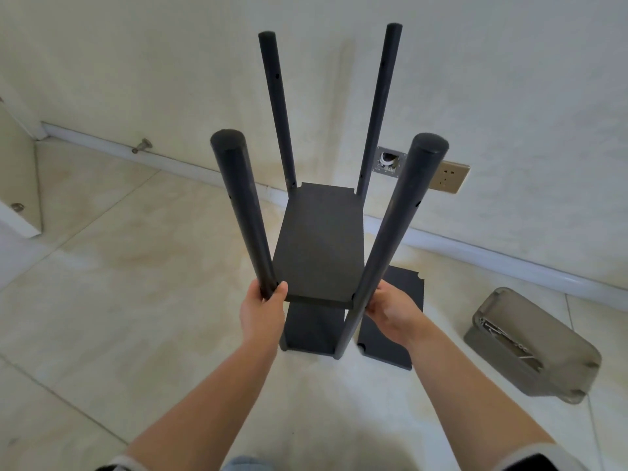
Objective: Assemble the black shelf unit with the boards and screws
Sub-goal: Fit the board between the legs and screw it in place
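You're standing on a pale tiled floor (136, 300), cream-coloured with faint brownish stains, and it runs up to a white wall (170, 62) across the top of the frame. A white baseboard (475, 256) follows the join from the upper left down to the right edge. On the wall right of centre there's an open wall box (389, 160) with wires showing, and just beside it a beige socket (448, 177).

The shelf unit (319, 246) sits dead centre of the frame, standing on the floor with its long axis upright. Its four round posts point up toward you and fan outward in this wide-angle view: two near ones big in the frame, two far ones thinner at the top centre. One board is fitted between the posts about midway, and another one sits lower down near the floor.

Your left hand (261, 311) has its fingers wrapped round the near-left post (238, 205), right at the board's corner. Your right hand (390, 312) grips the near-right post (401, 215) at the opposite corner, fingers curled on it.

A loose board (390, 331) lies flat on the floor at lower centre-right, partly under your right hand. Further right, a grey plastic tub (530, 345) holds metal hardware.
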